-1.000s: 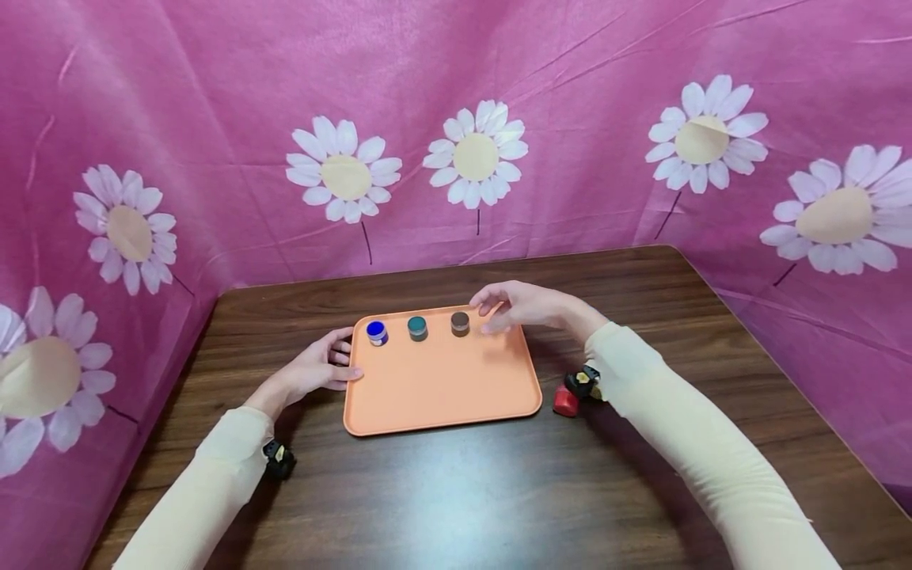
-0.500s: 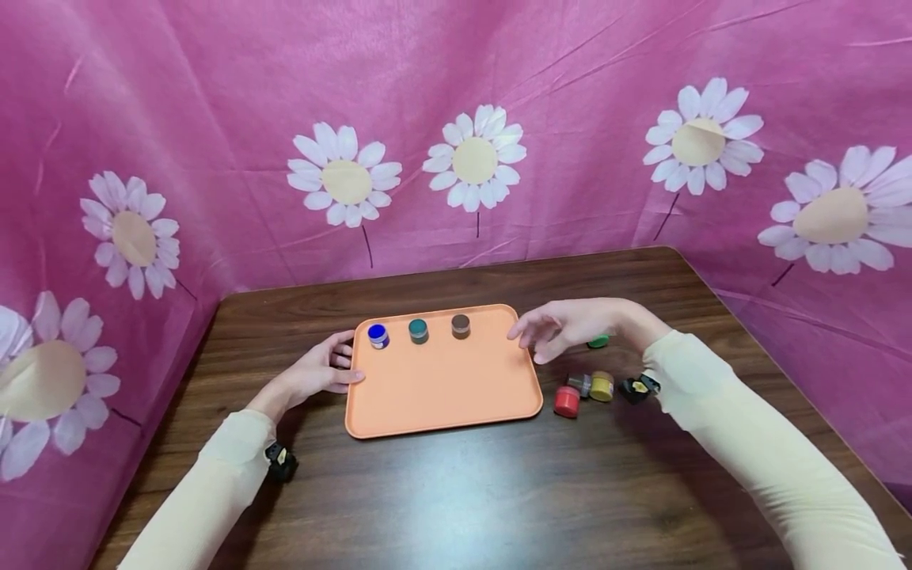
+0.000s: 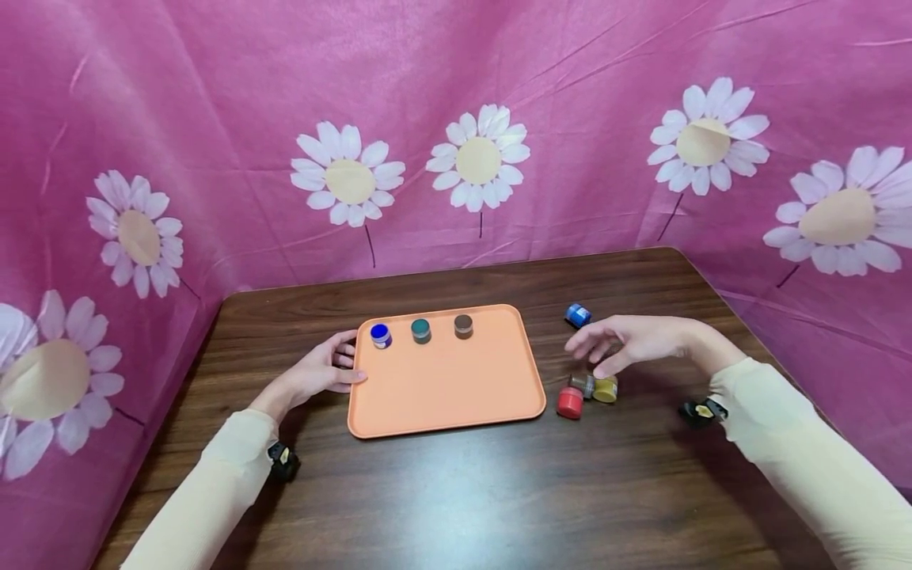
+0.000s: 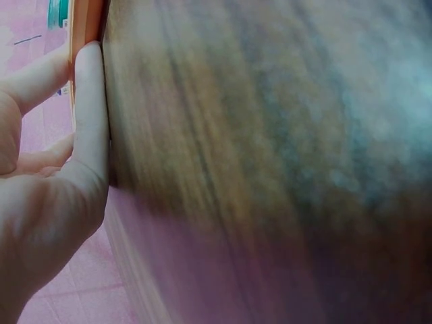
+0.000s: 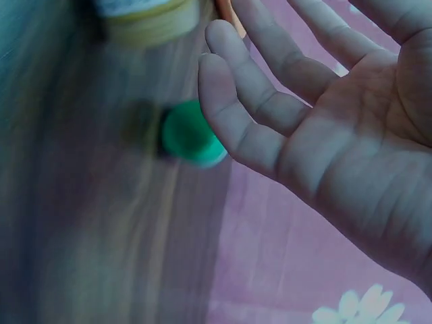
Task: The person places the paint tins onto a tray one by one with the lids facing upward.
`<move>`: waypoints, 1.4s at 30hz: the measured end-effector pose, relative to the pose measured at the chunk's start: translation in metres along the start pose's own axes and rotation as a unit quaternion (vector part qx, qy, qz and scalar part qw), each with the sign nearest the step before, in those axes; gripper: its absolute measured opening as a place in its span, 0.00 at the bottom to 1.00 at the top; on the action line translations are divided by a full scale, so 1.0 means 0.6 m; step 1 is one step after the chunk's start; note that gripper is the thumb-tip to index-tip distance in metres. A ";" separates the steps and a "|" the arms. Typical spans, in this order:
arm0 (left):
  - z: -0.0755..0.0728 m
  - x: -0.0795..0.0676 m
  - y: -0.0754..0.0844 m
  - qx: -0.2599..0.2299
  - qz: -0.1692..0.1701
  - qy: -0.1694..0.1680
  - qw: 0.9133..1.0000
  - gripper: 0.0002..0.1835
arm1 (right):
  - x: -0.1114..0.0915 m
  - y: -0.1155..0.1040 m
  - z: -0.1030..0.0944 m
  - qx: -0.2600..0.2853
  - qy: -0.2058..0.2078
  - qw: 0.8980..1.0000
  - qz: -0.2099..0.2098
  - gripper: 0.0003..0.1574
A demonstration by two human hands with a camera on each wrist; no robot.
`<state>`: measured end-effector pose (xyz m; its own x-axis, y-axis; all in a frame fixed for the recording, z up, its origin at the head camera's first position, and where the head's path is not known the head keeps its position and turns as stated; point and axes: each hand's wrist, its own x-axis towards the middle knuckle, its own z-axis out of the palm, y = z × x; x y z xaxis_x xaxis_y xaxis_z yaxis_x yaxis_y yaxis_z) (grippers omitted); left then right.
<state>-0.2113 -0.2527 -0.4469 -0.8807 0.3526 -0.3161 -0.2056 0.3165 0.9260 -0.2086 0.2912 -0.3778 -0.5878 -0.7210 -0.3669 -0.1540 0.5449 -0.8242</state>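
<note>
My left hand (image 3: 318, 366) holds the left edge of an orange tray (image 3: 445, 427), thumb over the rim. In the left wrist view its thumb (image 4: 91, 108) lies along the edge. On the tray's far side stand a blue paint jar (image 3: 381, 336), a teal paint jar (image 3: 421, 331) and a brown paint jar (image 3: 463, 326). Right of the tray my right hand (image 3: 634, 342) hovers with nothing in its loosely bent fingers. Below it are a red paint jar (image 3: 569, 403), a dark paint jar (image 3: 582, 385) and a yellow paint jar (image 3: 606, 389).
A bright blue paint jar (image 3: 578, 315) lies beyond my right hand. In the right wrist view a green-topped paint jar (image 5: 192, 135) stands on the wooden table (image 3: 442, 507); the head view hides it. A pink flowered cloth (image 3: 570, 158) hangs behind the table.
My right hand has moved right, from above the tray beside the brown jar to over the loose jars, uncovering the bright blue jar. The left hand stays on the tray's edge.
</note>
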 end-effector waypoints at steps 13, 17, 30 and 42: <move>0.001 0.000 -0.003 -0.001 0.003 -0.001 1.000 0.49 | -0.036 0.084 0.025 0.089 0.005 0.996 -0.025 0.38; 0.002 -0.001 -0.003 -0.002 -0.003 0.002 1.000 0.49 | -0.037 0.103 0.030 0.099 0.002 0.995 -0.021 0.42; -0.004 0.006 -0.001 0.000 0.003 0.004 1.000 0.50 | -0.028 0.106 0.027 0.071 -0.004 0.997 -0.004 0.41; -0.001 0.002 -0.004 -0.006 0.001 0.006 1.000 0.49 | -0.024 0.107 0.032 0.077 -0.006 0.997 -0.009 0.38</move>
<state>-0.2121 -0.2539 -0.4494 -0.8863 0.3421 -0.3123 -0.2095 0.3053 0.9289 -0.1947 0.3284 -0.4334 -0.5769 -0.7352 -0.3559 -0.0407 0.4611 -0.8864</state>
